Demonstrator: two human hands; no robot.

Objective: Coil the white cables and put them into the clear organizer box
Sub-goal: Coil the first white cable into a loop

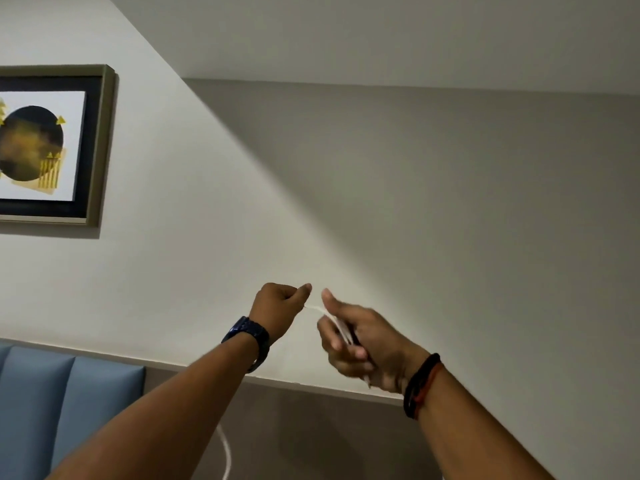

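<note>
Both hands are raised in front of a pale wall. My left hand, with a dark watch on its wrist, is closed in a fist and pinches a thin white cable between thumb and forefinger. My right hand, blurred by motion, grips several loops of the same white cable in its palm. A short span of cable runs between the two hands. More of the cable hangs down below my left forearm near the bottom edge. The clear organizer box is not in view.
A framed picture with a dark circle and yellow shapes hangs on the wall at left. A blue padded headboard or seat back stands at lower left. A grey ledge runs along the wall behind my wrists.
</note>
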